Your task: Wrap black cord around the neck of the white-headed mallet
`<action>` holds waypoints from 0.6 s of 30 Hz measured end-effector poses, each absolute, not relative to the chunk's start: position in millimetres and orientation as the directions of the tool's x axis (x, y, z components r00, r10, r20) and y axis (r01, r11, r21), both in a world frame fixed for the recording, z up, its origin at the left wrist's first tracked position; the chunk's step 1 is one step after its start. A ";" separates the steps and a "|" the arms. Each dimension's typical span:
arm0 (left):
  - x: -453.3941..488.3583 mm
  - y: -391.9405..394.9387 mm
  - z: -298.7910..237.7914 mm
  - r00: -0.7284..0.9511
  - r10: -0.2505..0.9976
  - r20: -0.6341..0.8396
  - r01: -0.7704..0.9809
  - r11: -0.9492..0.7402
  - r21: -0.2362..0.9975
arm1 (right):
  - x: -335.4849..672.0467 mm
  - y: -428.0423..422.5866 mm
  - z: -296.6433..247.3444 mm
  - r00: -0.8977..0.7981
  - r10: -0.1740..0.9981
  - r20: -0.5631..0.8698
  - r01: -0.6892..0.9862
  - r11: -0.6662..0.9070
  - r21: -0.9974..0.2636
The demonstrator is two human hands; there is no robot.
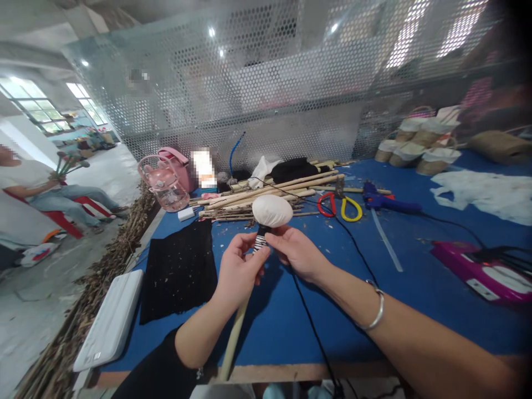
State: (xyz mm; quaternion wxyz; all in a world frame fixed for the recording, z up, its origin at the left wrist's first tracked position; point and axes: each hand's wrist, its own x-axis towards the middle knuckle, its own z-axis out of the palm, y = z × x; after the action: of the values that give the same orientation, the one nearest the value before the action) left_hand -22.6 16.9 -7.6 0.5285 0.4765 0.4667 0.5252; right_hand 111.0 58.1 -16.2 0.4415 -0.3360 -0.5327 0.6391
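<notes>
A pale wooden stick (235, 338) slants up from the table's front edge into my hands. On its top end sits a smooth white rounded head (272, 210) that looks wrapped in fabric. Just below the head, a black and white striped band (260, 239) goes round the neck. My left hand (241, 266) is closed around the stick at this band. From the other side, the fingers of my right hand (297, 249) pinch the neck under the head; part of the band is hidden by them. A black cloth (178, 271) lies flat to the left of my hands.
Behind my hands lie several wooden sticks (282, 191), red-and-yellow-handled pliers (339, 205) and a blue glue gun (386, 200). A purple power strip (477, 274) is at right, a white power bank (110, 318) at left. A black cord (310, 316) crosses the table. A perforated metal panel (266, 83) stands behind.
</notes>
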 end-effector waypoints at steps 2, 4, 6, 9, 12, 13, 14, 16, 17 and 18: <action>-23.9 18.4 -6.7 0.012 1.000 0.008 -0.147 -0.006 0.989 | 113.9 57.2 -11.3 -0.352 0.932 0.090 -0.135 0.045 -0.990; -25.2 20.0 -5.7 0.010 1.000 0.004 -0.179 -0.002 0.984 | 116.8 55.3 -6.0 -0.339 0.934 0.114 -0.099 0.085 -0.991; -26.1 20.9 -5.1 0.011 1.000 0.000 -0.196 0.002 0.981 | 118.5 52.7 -2.0 -0.336 0.934 0.124 -0.107 0.093 -0.990; -26.5 20.6 -4.6 0.012 1.000 0.005 -0.193 -0.003 0.981 | 118.9 50.2 -0.7 -0.350 0.929 0.119 -0.168 0.063 -0.984; -26.6 19.1 -2.2 -0.007 1.000 0.001 -0.196 -0.002 0.981 | 118.4 51.2 -3.3 -0.373 0.925 0.073 -0.201 -0.004 -0.980; -26.7 18.6 -0.8 -0.011 1.000 -0.007 -0.210 0.005 0.978 | 118.2 52.3 -4.4 -0.380 0.923 0.055 -0.203 -0.026 -0.979; -26.9 18.4 0.8 -0.009 1.000 -0.018 -0.233 0.015 0.972 | 118.1 53.6 -5.4 -0.388 0.921 0.037 -0.202 -0.046 -0.978; -27.4 18.2 3.9 0.017 0.999 -0.040 -0.292 0.043 0.956 | 118.0 56.6 -6.7 -0.403 0.915 0.018 -0.199 -0.069 -0.978; -27.7 18.3 5.1 0.043 0.998 -0.049 -0.318 0.061 0.946 | 118.0 58.0 -7.1 -0.411 0.911 0.017 -0.198 -0.071 -0.978; -28.1 18.4 6.0 0.079 0.995 -0.055 -0.339 0.079 0.938 | 118.0 59.4 -7.3 -0.418 0.908 0.020 -0.199 -0.070 -0.977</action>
State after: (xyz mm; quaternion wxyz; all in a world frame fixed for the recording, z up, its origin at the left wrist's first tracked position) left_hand -28.1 18.4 6.0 0.6127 0.4052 0.4050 0.5444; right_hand 118.0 59.4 -7.3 0.4249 -0.3322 -0.5334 0.6516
